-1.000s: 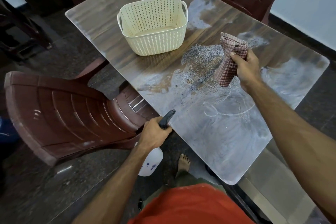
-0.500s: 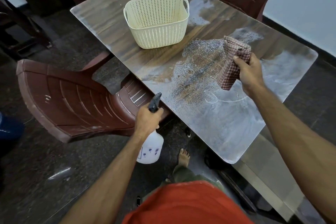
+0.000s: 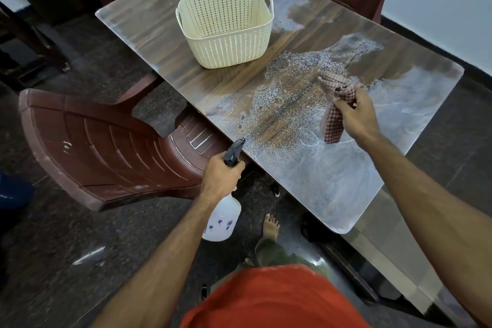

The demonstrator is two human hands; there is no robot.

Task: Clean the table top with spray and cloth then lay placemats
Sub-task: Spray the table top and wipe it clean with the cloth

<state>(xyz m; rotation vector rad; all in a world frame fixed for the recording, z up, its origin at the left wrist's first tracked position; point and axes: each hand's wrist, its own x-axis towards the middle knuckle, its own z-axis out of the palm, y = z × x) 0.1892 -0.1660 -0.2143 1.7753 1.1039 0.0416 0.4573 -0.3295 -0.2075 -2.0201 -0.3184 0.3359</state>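
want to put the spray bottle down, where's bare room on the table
Bare wood lies left of the basket toward the table's far-left corner, and between the basket and the chair-side edge. The near end is bare but wet. The middle is covered in spray droplets, with the cloth hanging over them.

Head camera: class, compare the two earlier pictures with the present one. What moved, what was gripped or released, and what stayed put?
The right hand lowered the checked cloth toward the wet table top. The left hand swung the spray bottle forward along the table edge, nozzle toward the droplets. Nothing was released: both hands kept their grips. The cream basket and brown chair stayed put.
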